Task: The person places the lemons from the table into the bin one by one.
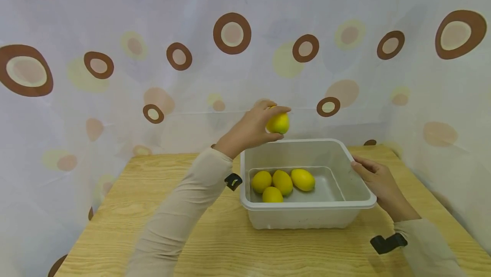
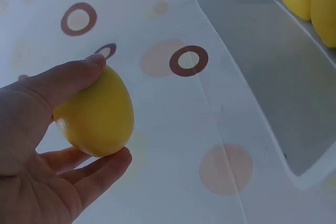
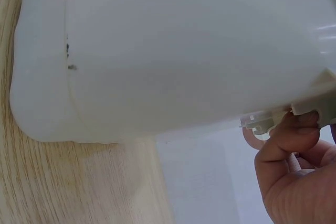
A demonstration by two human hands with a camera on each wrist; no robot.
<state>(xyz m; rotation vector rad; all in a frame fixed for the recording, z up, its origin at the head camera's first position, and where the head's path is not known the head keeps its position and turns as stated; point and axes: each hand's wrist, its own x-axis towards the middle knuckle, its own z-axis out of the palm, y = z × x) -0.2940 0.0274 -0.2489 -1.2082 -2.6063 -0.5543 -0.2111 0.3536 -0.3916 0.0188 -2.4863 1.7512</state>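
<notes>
A yellow lemon (image 1: pixel 280 123) is pinched between the thumb and fingers of my left hand (image 1: pixel 251 128), held up above the back left part of a white plastic bin (image 1: pixel 307 216). The left wrist view has the same lemon (image 2: pixel 100 114) close up, with the bin's wall off to the right. Inside the bin several more lemons (image 1: pixel 303 180) lie grouped toward the left. My right hand (image 1: pixel 377 183) grips the bin's right rim, thumb on top; from below, the right wrist view has the curled fingers (image 3: pixel 286 145) under that rim.
The bin stands on a light wooden table (image 1: pixel 153 200). Behind and beside the table hangs a pale curtain (image 1: pixel 192 111) printed with brown rings and dots. A dark strap (image 1: pixel 388 243) sits at the right wrist and another strap (image 1: pixel 233 181) at the left.
</notes>
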